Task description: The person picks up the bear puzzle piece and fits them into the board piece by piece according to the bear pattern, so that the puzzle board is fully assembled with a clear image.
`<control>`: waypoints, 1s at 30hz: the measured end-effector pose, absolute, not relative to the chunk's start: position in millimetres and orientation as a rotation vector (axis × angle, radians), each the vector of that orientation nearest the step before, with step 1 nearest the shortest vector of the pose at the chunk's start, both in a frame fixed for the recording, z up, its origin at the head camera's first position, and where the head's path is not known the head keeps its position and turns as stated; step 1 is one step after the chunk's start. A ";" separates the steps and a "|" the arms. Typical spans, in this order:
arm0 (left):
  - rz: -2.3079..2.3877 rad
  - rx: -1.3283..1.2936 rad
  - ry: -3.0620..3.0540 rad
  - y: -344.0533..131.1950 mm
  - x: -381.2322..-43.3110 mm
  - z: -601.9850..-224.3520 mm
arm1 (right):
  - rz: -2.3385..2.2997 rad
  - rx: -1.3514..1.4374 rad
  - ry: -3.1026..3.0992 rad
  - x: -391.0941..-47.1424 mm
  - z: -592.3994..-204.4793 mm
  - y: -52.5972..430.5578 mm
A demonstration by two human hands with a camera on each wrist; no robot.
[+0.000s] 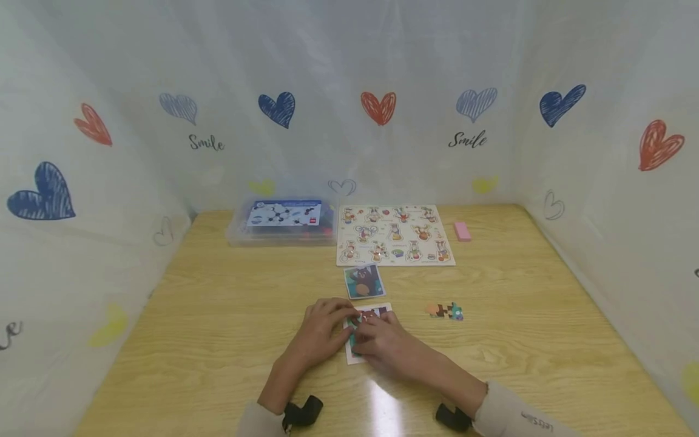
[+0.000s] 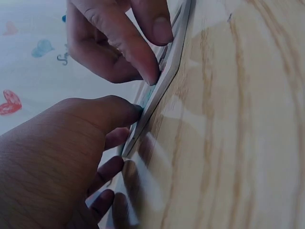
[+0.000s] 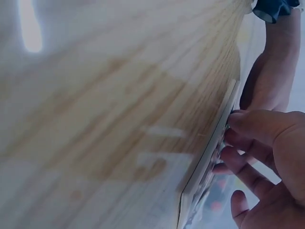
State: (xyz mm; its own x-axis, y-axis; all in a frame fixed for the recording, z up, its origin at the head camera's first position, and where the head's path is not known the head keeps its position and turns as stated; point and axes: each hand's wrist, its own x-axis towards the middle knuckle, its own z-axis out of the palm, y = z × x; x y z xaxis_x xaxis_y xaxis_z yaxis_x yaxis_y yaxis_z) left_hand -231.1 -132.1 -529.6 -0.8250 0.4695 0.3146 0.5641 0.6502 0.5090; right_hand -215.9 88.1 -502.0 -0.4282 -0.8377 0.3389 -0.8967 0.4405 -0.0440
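Note:
A small frame puzzle (image 1: 355, 357) with a brown bear picture lies in front of me, partly hidden under both hands. My left hand (image 1: 322, 331) rests at its left side, fingertips and thumb on the edge. In the left wrist view the left thumb (image 2: 126, 109) touches the top of the board. My right hand (image 1: 394, 347) reaches over from the right. Its bent index finger (image 2: 138, 52) touches the puzzle's surface, with the thumb apart from it. Just beyond lies a picture card (image 1: 364, 281) of the bear. Loose jigsaw pieces (image 1: 445, 311) lie to the right.
Farther back lies a board (image 1: 395, 237) of printed figures, with a clear plastic case (image 1: 281, 223) on its left and a pink block (image 1: 462, 231) on its right. White curtains with printed hearts (image 1: 378, 108) enclose the wooden table (image 1: 218, 321) at the back and sides.

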 end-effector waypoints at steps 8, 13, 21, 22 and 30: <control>-0.912 -0.862 -2.717 -130.1 -232.7 -531.0 | 0.373 1.497 -2.477 -219.2 -498.5 98.2; -0.868 -0.842 -2.791 -128.7 -231.3 -529.4 | 0.515 1.338 -2.605 -224.7 -490.8 121.4; -0.841 -0.833 -2.853 -130.0 -232.1 -525.2 | 0.554 1.133 -2.622 -242.0 -480.7 166.5; -0.839 -0.833 -2.851 -130.4 -232.2 -525.6 | 0.559 1.119 -2.609 -244.2 -480.7 171.5; -0.858 -0.836 -2.842 -132.6 -231.0 -528.6 | 0.529 0.954 -2.664 -256.5 -484.8 202.2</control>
State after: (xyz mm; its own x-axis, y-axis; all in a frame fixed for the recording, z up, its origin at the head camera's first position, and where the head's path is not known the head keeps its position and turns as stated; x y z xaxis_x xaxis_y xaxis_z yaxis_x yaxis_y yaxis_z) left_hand -231.0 -132.6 -528.6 -0.8516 0.4830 0.2037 0.5150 0.6985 0.4968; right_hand -256.5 202.2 -484.8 -0.7498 -0.5552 0.3601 -0.6506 0.7177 -0.2481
